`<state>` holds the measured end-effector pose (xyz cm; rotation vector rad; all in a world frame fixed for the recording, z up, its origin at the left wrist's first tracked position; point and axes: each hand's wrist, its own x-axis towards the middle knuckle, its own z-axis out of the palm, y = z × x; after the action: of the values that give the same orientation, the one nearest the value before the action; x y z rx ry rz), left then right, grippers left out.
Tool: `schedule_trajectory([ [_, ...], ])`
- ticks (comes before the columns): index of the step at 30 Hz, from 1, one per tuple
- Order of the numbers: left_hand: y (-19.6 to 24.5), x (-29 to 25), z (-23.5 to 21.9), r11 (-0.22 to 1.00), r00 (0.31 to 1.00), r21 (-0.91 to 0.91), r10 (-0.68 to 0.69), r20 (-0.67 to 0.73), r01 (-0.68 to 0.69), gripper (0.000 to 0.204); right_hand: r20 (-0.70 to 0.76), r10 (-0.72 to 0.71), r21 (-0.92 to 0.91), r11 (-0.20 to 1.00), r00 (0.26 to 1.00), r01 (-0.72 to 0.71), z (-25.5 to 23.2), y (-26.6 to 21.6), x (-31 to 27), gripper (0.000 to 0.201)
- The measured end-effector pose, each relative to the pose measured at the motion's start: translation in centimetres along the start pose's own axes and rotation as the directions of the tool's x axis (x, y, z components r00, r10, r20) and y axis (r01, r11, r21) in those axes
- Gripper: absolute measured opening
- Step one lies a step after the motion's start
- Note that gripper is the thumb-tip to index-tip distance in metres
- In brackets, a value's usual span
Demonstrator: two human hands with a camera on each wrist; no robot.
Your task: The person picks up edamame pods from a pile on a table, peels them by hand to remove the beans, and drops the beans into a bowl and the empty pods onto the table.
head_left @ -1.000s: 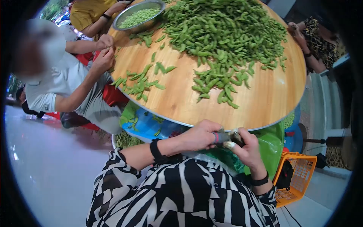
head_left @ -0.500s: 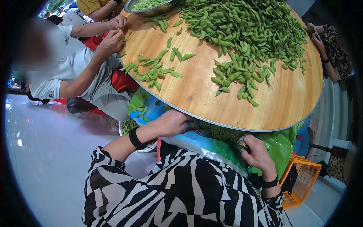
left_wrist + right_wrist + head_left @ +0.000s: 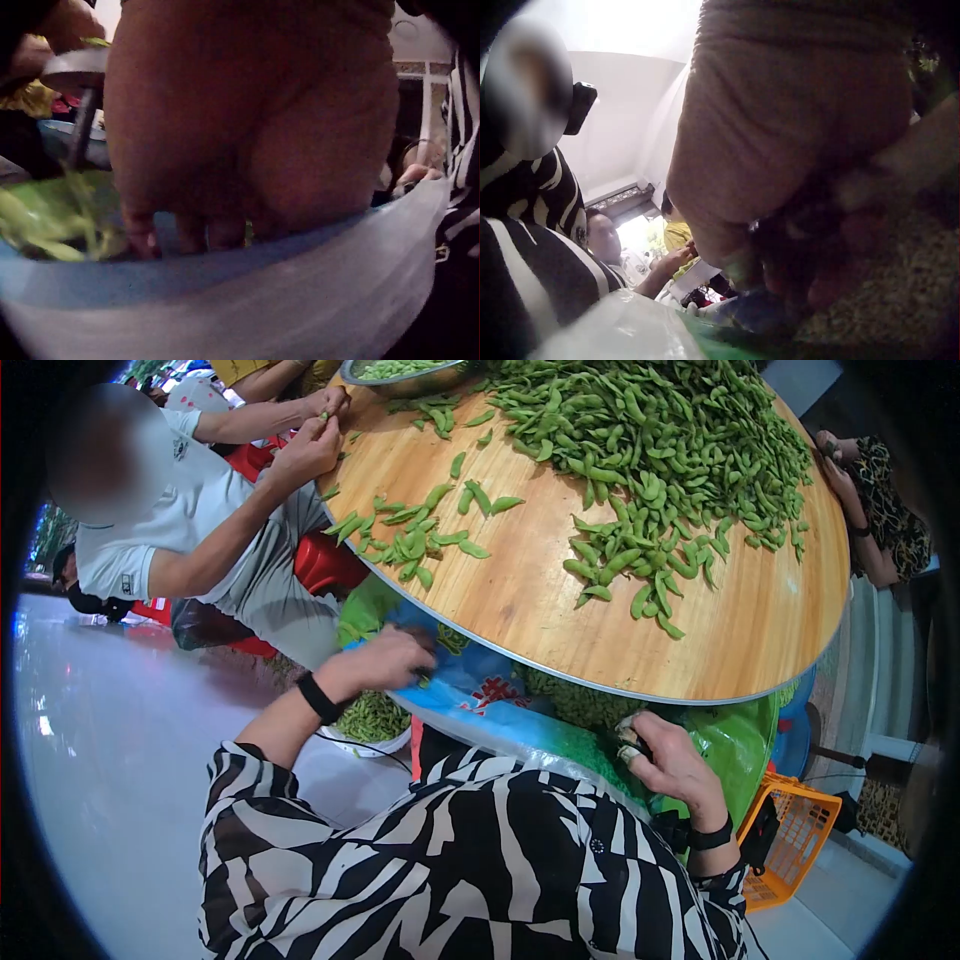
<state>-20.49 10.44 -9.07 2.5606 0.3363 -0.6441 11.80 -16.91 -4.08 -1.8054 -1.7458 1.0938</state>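
Observation:
Over blue printed plastic (image 3: 470, 670) below the table's near-left edge is my left hand (image 3: 395, 658), palm down. Its fingers (image 3: 191, 229) point downward behind the plastic's rim in the left wrist view, and a bit of green shows between them; whether they grip it I cannot tell. My right hand (image 3: 678, 760) is curled beside the green plastic (image 3: 735, 740), with pale wrapping at its fingertips. Dark blur hides the inside of the right hand (image 3: 795, 150) in the right wrist view, and no held thing can be made out. Shelled beans (image 3: 575, 700) lie between the hands.
A big heap of green pods (image 3: 660, 430) covers the far part of the round wooden table (image 3: 520, 600), with a smaller group (image 3: 410, 545) at its left. A metal bowl (image 3: 400, 382) stands beyond. Another person sits at left. An orange crate (image 3: 795, 840) stands at right.
My hands were together at the table's near edge and have parted. The left hand has moved left over the blue plastic; the right hand has moved slightly right and down. The view has shifted.

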Motion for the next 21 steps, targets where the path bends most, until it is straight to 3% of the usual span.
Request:
schedule_trajectory([
  [1,-1.1,-1.2,0.2,1.000,1.000,0.003,-0.010,-0.007,0.010,0.028,0.001,-0.012,-0.004,1.000,1.000,0.012,-0.1,-0.2,0.1,0.022],
  [3,-3.0,-3.6,0.2,0.960,0.955,0.022,-0.274,-0.111,0.278,0.024,0.026,0.001,0.002,1.000,1.000,-0.001,-0.4,-0.6,0.2,0.023],
  [7,-7.3,-6.1,3.5,0.932,0.901,-0.061,-0.361,-0.239,0.357,0.032,0.026,-0.033,-0.011,0.999,0.999,0.033,-0.6,-0.6,-0.1,0.023],
  [8,-6.6,-6.1,3.1,0.933,0.901,-0.058,-0.357,-0.246,0.354,0.032,0.025,-0.033,-0.004,0.999,0.999,0.033,-0.7,-0.7,-0.1,0.023],
  [10,-5.1,-6.3,1.6,0.847,0.847,0.034,-0.529,-0.046,0.531,0.035,0.006,-0.035,-0.002,0.999,0.999,0.035,-0.8,-0.6,-0.2,0.023],
  [12,-6.4,-6.8,2.6,0.884,0.885,0.053,-0.460,-0.078,0.464,0.032,-0.018,-0.061,0.030,0.998,0.998,0.062,-0.8,-0.3,-0.5,0.023],
  [14,-6.5,-6.7,2.3,0.737,0.754,0.224,-0.657,0.012,0.638,0.025,-0.017,-0.034,0.032,0.999,0.999,0.035,-1.1,-0.3,-0.8,0.023],
  [15,-5.5,-6.5,1.2,0.740,0.762,0.235,-0.647,-0.009,0.631,0.025,-0.050,-0.044,0.060,0.997,0.998,0.047,-1.1,0.0,-1.0,0.023],
  [17,-3.0,-6.8,-2.2,0.775,0.774,0.293,-0.615,0.150,0.559,0.019,-0.111,-0.057,0.083,0.994,0.992,0.066,-1.1,0.1,-1.3,0.023],
  [18,-0.6,-6.6,-5.1,0.775,0.781,0.305,-0.611,0.132,0.554,0.019,-0.116,-0.017,0.171,0.985,0.993,0.037,-1.1,0.0,-1.5,0.022],
  [20,5.2,-5.2,-10.6,0.972,0.959,-0.088,-0.199,0.201,0.220,0.016,-0.128,0.023,0.249,0.968,0.991,0.009,-1.7,-0.5,-1.6,0.020],
  [21,6.1,-4.1,-11.5,0.975,0.995,-0.211,-0.057,0.087,0.074,0.016,-0.139,0.063,0.315,0.949,0.988,-0.016,-2.2,-1.1,-1.6,0.021],
])
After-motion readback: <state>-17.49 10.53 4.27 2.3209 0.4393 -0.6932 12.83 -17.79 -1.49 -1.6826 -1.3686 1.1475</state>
